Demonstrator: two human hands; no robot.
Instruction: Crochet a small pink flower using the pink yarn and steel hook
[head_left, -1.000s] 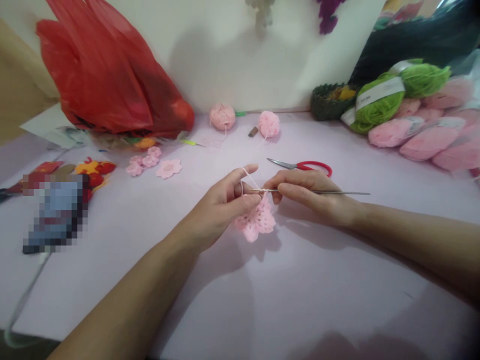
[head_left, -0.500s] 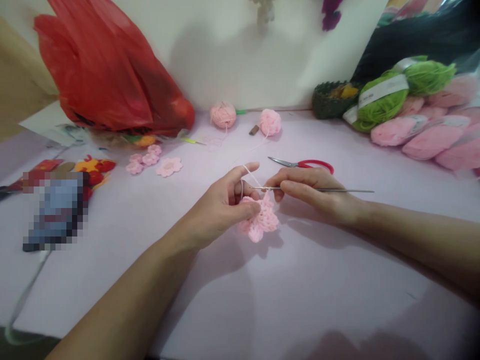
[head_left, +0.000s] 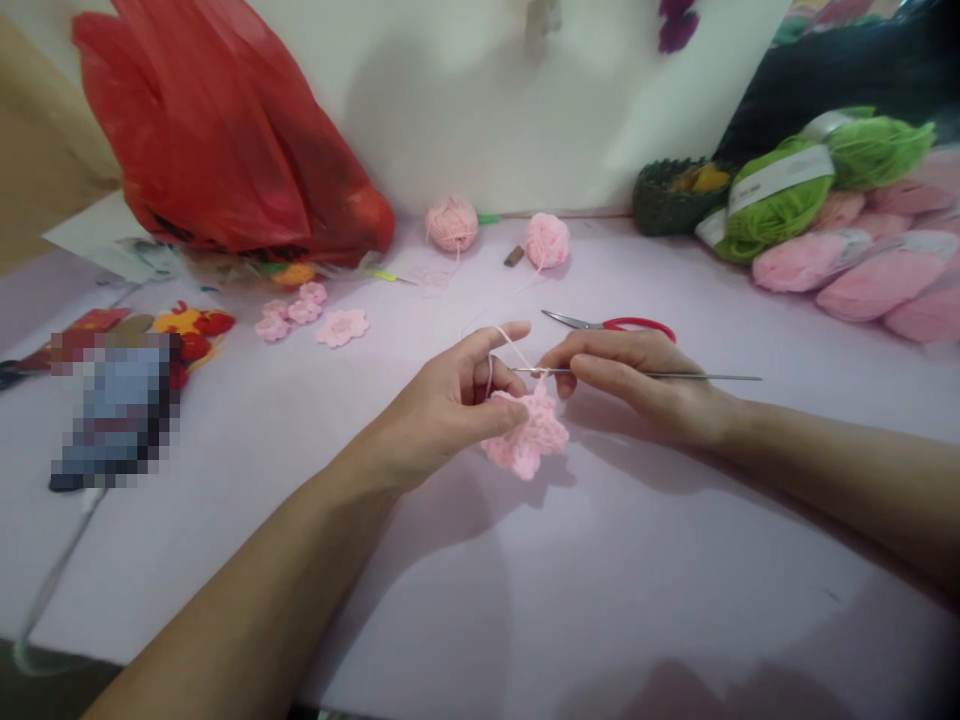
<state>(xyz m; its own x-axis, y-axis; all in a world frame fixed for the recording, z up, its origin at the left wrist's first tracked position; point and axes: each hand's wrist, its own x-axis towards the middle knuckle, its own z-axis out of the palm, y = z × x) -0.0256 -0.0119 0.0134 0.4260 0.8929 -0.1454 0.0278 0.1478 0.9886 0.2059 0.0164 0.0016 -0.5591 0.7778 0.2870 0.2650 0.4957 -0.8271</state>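
Pinched between thumb and fingers of my left hand [head_left: 457,390] is a pink crochet flower [head_left: 536,435], held a little above the table. A strand of pink yarn [head_left: 514,345] loops over my raised left index finger and runs to the hook tip. My right hand [head_left: 637,385] grips a thin metal crochet hook [head_left: 705,377], lying nearly level, its tip pointing left. Yarn loops sit on the hook at the flower's top edge, close to my right fingertips. Just behind the right hand lie scissors [head_left: 637,325] with red handles.
Two pink yarn balls [head_left: 547,241] rest at the back by the wall. Green yarn skeins [head_left: 780,195], pink skeins [head_left: 885,280] and a dark basket [head_left: 675,200] fill the right. At left are a red bag [head_left: 225,150], small pink flowers [head_left: 343,327] and a blurred device [head_left: 116,415] with a cable.
The whole view has shifted slightly, so most things appear a little further right. Both hands keep their hold on the flower and the hook, with the hook's tip close to the stitches.
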